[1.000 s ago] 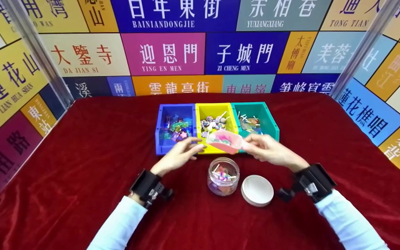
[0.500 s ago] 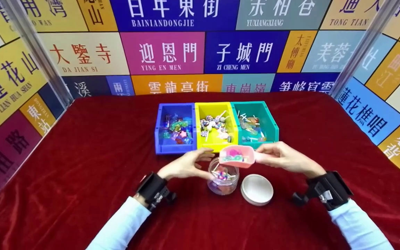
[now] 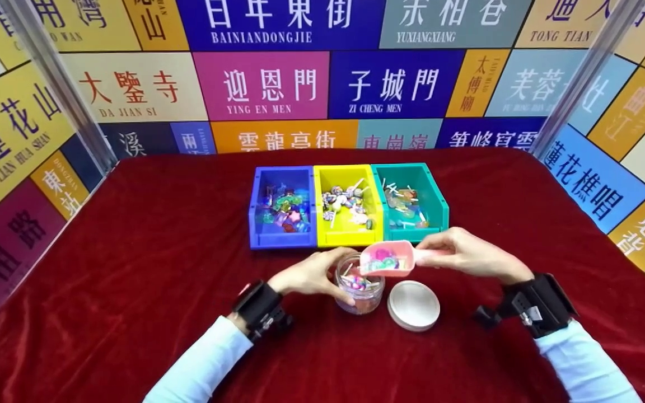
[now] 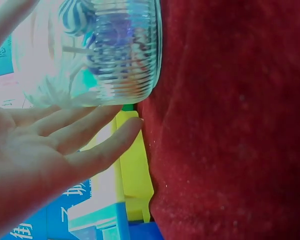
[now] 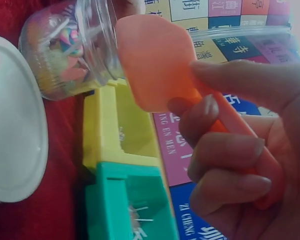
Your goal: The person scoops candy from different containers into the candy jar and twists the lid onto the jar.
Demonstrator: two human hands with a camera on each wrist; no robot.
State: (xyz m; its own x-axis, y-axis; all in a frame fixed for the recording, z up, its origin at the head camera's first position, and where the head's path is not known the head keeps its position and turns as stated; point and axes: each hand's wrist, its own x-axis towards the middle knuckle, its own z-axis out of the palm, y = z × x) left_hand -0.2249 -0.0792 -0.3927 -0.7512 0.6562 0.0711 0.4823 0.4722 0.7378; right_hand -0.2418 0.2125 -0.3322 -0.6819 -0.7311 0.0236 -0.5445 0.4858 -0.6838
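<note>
A clear ribbed jar (image 3: 364,305) stands upright on the red cloth, partly filled with lollipops and other colourful pieces. My left hand (image 3: 314,274) holds it from the left, thumb at the near side and fingers at the far side; the left wrist view has those fingers (image 4: 90,130) against the glass. My right hand (image 3: 457,254) grips the handle of a pink scoop (image 3: 403,271), fingers curled round it in the right wrist view. Several small translucent pieces lie in the scoop, whose front edge hangs over the right part of the jar's mouth. The scoop hides some of that rim.
Behind the jar, a blue bin (image 3: 261,240), a yellow bin (image 3: 345,239) and a green bin (image 3: 440,215) stand side by side, each with small pieces inside. A white lid (image 3: 414,305) lies right of the jar. Lettered panels (image 3: 266,84) form the back wall.
From over the bins, the loaded scoop has come nearer and slightly right, to the jar's mouth. My left hand has moved from the bins to the jar and taken hold of it.
</note>
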